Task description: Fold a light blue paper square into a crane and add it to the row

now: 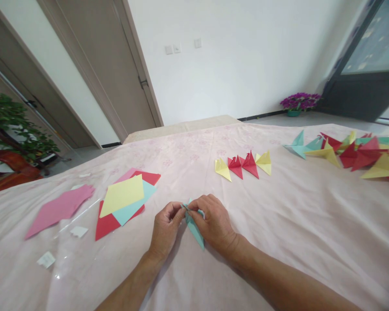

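A light blue paper crane [195, 231] is pinched between my two hands low over the middle of the cloth, its long pointed part hanging toward me. My left hand [165, 229] grips its upper end between thumb and forefinger. From the other side, my right hand [215, 220] closes thumb and fingers on the same end, so the fold there is mostly hidden. Beyond my right hand stands a short row of folded cranes, with a yellow crane [222, 169] at its left end and a red crane [250, 165] further along.
Pink paper sheets [60, 209] lie at the left, beside a fanned stack topped by a yellow sheet [125, 194]. Small white paper scraps [79, 231] lie nearby. A heap of coloured cranes [359, 153] covers the right end of the pink tablecloth [294, 242].
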A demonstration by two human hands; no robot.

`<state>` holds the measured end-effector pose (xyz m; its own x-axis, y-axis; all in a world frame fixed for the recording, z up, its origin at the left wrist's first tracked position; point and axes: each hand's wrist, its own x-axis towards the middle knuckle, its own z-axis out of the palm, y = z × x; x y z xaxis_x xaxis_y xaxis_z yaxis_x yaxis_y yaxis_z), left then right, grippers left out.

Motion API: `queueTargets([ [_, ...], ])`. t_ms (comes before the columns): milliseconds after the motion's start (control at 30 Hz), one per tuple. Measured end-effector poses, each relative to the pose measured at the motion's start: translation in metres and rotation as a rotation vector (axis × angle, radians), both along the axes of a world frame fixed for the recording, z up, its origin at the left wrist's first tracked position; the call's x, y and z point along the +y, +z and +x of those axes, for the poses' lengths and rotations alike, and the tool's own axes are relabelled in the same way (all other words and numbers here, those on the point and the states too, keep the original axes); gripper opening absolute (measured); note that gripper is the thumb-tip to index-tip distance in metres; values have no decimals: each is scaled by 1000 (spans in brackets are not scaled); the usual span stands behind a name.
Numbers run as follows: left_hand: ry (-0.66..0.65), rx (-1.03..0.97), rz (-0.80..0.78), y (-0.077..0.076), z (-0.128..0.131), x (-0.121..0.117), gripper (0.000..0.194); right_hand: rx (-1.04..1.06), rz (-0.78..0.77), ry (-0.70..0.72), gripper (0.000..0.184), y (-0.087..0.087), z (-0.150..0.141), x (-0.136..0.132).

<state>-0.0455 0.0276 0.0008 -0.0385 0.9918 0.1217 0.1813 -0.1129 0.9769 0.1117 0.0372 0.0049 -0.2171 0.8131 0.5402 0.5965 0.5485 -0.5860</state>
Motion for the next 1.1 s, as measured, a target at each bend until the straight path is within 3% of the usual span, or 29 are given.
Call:
queueTargets([
  [333, 59, 23, 4, -2, 0, 2, 21, 106, -56, 43, 15, -7, 1, 4],
  [600, 110, 182, 148, 0, 1, 0, 15, 89, -148, 66, 13, -5, 2, 8],
  [933, 139, 257, 202, -1, 1, -2, 12, 254, -252, -47, 15, -7, 1, 3],
  [1100, 142, 250, 197, -2, 1, -4, 12, 183, -268, 11, 9, -8, 4, 3],
])
